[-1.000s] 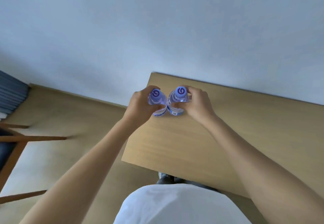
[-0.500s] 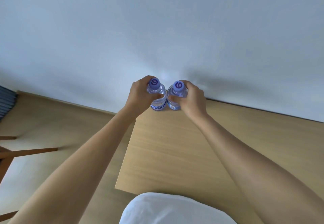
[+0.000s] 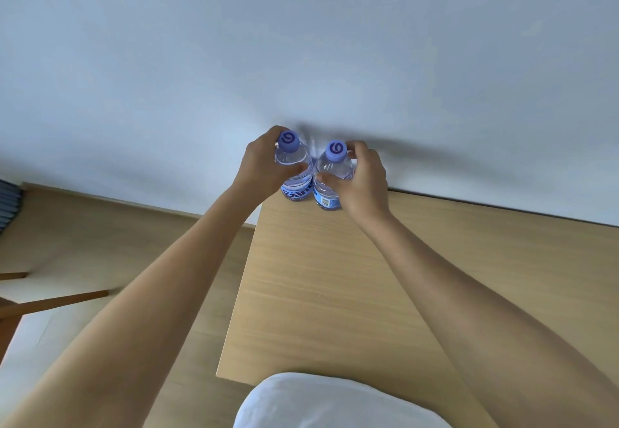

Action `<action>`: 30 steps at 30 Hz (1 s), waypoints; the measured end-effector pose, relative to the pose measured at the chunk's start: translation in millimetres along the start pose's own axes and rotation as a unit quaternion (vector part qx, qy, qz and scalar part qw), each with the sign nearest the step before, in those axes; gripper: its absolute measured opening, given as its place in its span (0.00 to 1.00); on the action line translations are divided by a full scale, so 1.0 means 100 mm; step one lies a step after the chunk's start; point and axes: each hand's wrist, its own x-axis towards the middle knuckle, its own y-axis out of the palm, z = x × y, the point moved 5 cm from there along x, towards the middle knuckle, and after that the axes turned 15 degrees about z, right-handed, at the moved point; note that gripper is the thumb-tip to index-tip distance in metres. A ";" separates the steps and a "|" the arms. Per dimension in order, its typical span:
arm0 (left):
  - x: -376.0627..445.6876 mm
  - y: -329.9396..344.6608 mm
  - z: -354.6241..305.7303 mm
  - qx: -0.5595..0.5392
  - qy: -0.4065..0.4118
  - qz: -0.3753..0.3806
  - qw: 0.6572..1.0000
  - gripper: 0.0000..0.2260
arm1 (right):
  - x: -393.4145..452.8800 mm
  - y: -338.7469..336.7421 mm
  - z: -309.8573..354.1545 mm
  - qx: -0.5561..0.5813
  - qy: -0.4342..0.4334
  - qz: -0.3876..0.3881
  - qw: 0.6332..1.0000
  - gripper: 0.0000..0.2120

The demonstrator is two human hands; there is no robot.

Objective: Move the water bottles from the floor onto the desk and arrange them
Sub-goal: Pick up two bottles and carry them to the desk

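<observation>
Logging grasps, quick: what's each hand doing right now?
Left hand: grips the left water bottle.
Right hand: grips the right water bottle.

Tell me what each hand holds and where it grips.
Left hand grips the left bottle round its upper body; right hand grips the right bottle likewise.

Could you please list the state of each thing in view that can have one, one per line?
Left bottle: upright, capped, at the desk's far left corner, held by the left hand.
Right bottle: upright, capped, close beside the left bottle, held by the right hand.
Left hand: fingers curled round the left bottle.
Right hand: fingers curled round the right bottle.
Desk: against the wall, bearing both bottles.
</observation>
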 end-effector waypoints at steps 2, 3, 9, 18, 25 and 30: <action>-0.04 0.02 0.02 -0.015 -0.001 0.001 1.000 0.21 | 0.00 0.00 -0.02 0.009 -0.003 0.010 1.000 0.26; -0.07 0.04 0.03 -0.023 -0.002 -0.001 1.000 0.22 | -0.01 0.00 -0.04 0.013 -0.003 0.015 1.000 0.27; -0.39 0.19 0.08 0.019 -0.033 -0.044 0.998 0.30 | -0.12 -0.02 -0.20 0.027 0.047 0.046 0.997 0.37; -0.98 0.81 -0.19 0.072 0.023 0.030 0.997 0.22 | -1.01 -0.25 -0.62 0.071 0.126 -0.017 0.989 0.33; -1.35 1.71 -0.57 0.134 0.076 0.254 0.955 0.14 | -2.19 -0.55 -1.10 0.131 0.201 -0.126 0.963 0.28; -1.80 2.60 -1.08 0.155 0.152 0.362 0.906 0.14 | -3.37 -0.89 -1.59 0.169 0.265 -0.237 0.919 0.25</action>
